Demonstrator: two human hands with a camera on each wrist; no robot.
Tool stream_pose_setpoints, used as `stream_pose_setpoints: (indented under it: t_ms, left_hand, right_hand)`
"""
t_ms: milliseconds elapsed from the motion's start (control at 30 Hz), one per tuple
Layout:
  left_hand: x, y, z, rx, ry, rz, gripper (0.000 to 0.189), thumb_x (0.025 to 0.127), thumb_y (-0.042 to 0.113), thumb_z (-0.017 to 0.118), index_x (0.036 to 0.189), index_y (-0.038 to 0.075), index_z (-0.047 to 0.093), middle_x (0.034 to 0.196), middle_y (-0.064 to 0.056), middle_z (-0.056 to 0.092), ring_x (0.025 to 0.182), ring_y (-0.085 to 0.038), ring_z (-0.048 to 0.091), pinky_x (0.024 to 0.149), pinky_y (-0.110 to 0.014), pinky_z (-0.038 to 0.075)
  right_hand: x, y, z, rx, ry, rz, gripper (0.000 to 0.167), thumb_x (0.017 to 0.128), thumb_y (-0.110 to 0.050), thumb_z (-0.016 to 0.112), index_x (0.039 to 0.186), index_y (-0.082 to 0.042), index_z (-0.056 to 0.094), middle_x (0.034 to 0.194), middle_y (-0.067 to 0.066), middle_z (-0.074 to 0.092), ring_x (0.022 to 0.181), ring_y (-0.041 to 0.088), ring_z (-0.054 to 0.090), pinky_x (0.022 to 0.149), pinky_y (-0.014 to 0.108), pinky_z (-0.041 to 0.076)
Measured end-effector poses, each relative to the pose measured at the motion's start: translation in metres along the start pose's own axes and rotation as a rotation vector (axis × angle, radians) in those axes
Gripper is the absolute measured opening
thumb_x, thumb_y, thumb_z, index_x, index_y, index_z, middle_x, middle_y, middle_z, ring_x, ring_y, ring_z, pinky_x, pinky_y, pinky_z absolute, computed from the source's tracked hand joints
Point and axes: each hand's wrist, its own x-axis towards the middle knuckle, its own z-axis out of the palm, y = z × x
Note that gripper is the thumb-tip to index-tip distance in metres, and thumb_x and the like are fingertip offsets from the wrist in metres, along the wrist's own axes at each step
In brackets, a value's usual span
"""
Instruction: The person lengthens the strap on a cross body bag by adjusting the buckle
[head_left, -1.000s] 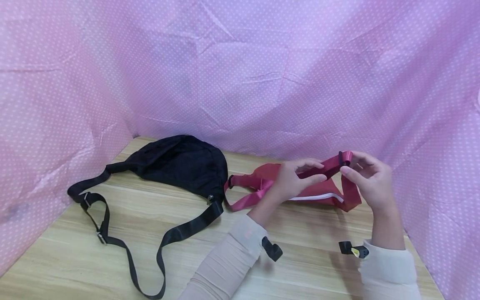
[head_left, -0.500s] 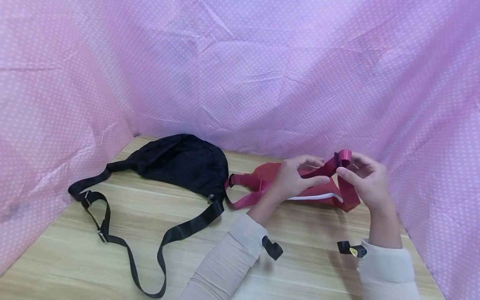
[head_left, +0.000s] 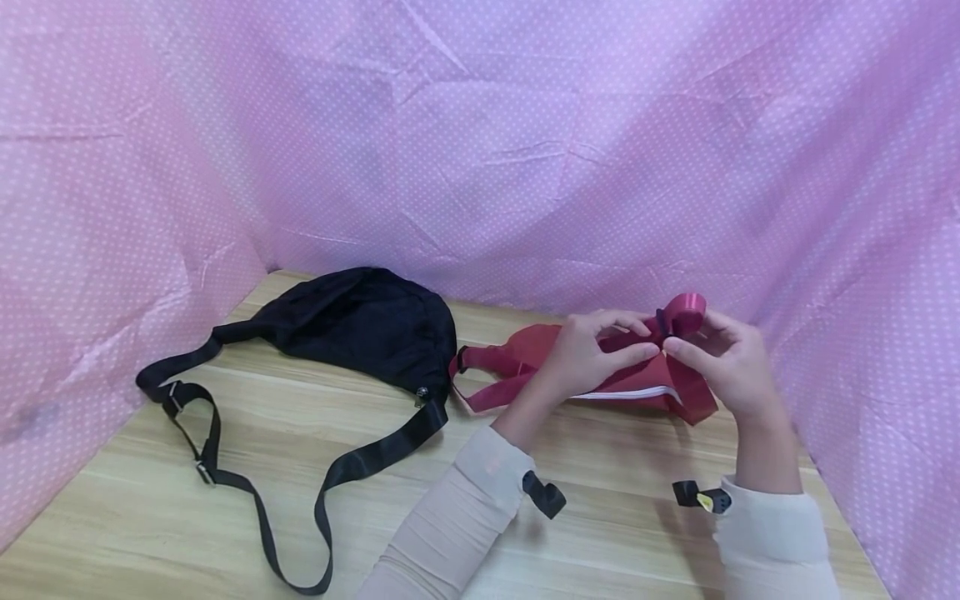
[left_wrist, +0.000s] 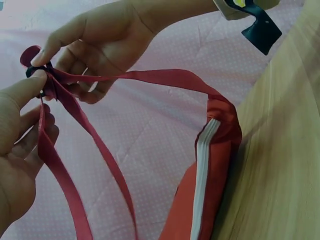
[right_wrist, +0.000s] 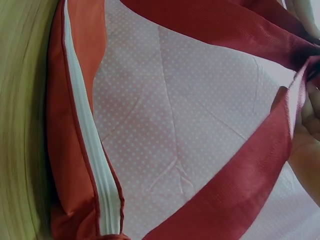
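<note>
A red waist bag (head_left: 534,338) with a white zipper (head_left: 626,393) lies on the table's right half, its red strap (head_left: 686,313) lifted above it. My left hand (head_left: 583,357) pinches the strap close to a black strap slider (head_left: 663,323). From the other side, my right hand (head_left: 731,362) pinches the strap at the slider, below a small raised loop of webbing. Thumbs of both hands nearly meet there. In the left wrist view, lengths of strap run from the slider (left_wrist: 36,71) down and across to the bag (left_wrist: 220,145).
Left of the red bag lies a black waist bag (head_left: 367,329), its long black strap (head_left: 326,517) looped toward the front with metal buckles. Pink dotted cloth (head_left: 480,150) hangs around the wooden table (head_left: 600,533) at the back and sides.
My right hand has shifted slightly left toward the left hand, carrying the slider along. The strap loop above it has grown rounder and taller. My left hand stays almost in place.
</note>
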Motion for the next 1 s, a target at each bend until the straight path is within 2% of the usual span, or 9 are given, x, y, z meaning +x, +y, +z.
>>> stream_pose_setpoints:
  t_ms: [67,267,367,433,533,767,867,1000]
  left_hand:
    - [0.0004,0.0008,-0.0004,0.031,-0.027,-0.003,0.026,0.086,0.012,0.085,0.108,0.004,0.075,0.122,-0.008,0.073,0.113,0.000,0.065,0.096,-0.019,0.052]
    - [0.0009,-0.0041,-0.0020,0.165,-0.178,0.043,0.041,0.088,0.017,0.083,0.127,0.007,0.071,0.131,-0.005,0.070,0.126,-0.003,0.057,0.107,-0.014,0.040]
    - [0.0006,-0.0060,-0.0039,0.196,-0.203,0.070,0.043,0.091,0.016,0.080,0.132,0.007,0.069,0.132,-0.005,0.069,0.127,-0.006,0.057,0.109,-0.016,0.038]
    - [0.0002,-0.0070,-0.0050,0.220,-0.192,0.071,0.042,0.092,0.017,0.079,0.132,0.009,0.069,0.132,-0.004,0.069,0.127,-0.006,0.058,0.109,-0.016,0.038]
    - [-0.0003,-0.0063,-0.0058,0.210,-0.143,0.062,0.037,0.091,0.017,0.081,0.126,0.009,0.073,0.128,-0.003,0.071,0.123,-0.007,0.059,0.105,-0.016,0.041]
    - [0.0018,-0.0003,-0.0026,0.064,0.030,0.079,0.025,0.088,0.011,0.083,0.110,0.002,0.076,0.123,-0.010,0.073,0.116,-0.002,0.065,0.095,-0.019,0.052]
    - [0.0024,0.0016,-0.0019,0.065,0.042,0.093,0.021,0.087,0.010,0.083,0.106,0.001,0.077,0.119,-0.011,0.074,0.115,-0.003,0.066,0.095,-0.018,0.052]
    - [0.0022,0.0028,-0.0019,0.147,0.012,0.128,0.022,0.088,0.012,0.082,0.108,0.002,0.078,0.112,-0.009,0.076,0.116,-0.008,0.066,0.099,-0.016,0.049]
  right_hand:
    - [0.0006,0.0008,0.0014,0.049,0.019,-0.018,0.038,0.083,0.023,0.064,0.117,0.006,0.072,0.100,0.005,0.077,0.090,0.011,0.073,0.079,0.019,0.058]
    - [0.0016,0.0023,0.0009,0.149,0.048,-0.099,0.037,0.081,0.029,0.060,0.114,0.014,0.069,0.101,0.010,0.076,0.091,0.015,0.073,0.081,0.021,0.059]
    - [0.0025,0.0034,-0.0004,0.182,0.044,-0.132,0.038,0.080,0.030,0.059,0.115,0.016,0.068,0.099,0.011,0.076,0.088,0.016,0.072,0.079,0.021,0.059]
    - [0.0031,0.0034,-0.0007,0.186,0.054,-0.143,0.038,0.080,0.030,0.059,0.114,0.016,0.068,0.099,0.011,0.076,0.087,0.015,0.072,0.079,0.020,0.058]
    - [0.0037,0.0025,-0.0008,0.179,0.063,-0.136,0.038,0.080,0.029,0.060,0.115,0.016,0.068,0.100,0.011,0.076,0.089,0.016,0.071,0.080,0.021,0.058]
    - [0.0026,0.0002,0.0026,0.025,0.066,-0.028,0.032,0.083,0.021,0.067,0.110,0.003,0.072,0.097,0.003,0.076,0.088,0.011,0.071,0.079,0.018,0.058]
    - [0.0023,0.0008,0.0039,0.020,0.082,-0.034,0.033,0.083,0.020,0.066,0.111,0.003,0.073,0.098,0.003,0.077,0.088,0.011,0.072,0.079,0.018,0.058]
    - [0.0016,0.0018,0.0033,0.066,0.087,-0.072,0.036,0.083,0.023,0.063,0.115,0.008,0.072,0.101,0.005,0.077,0.088,0.012,0.072,0.080,0.019,0.058]
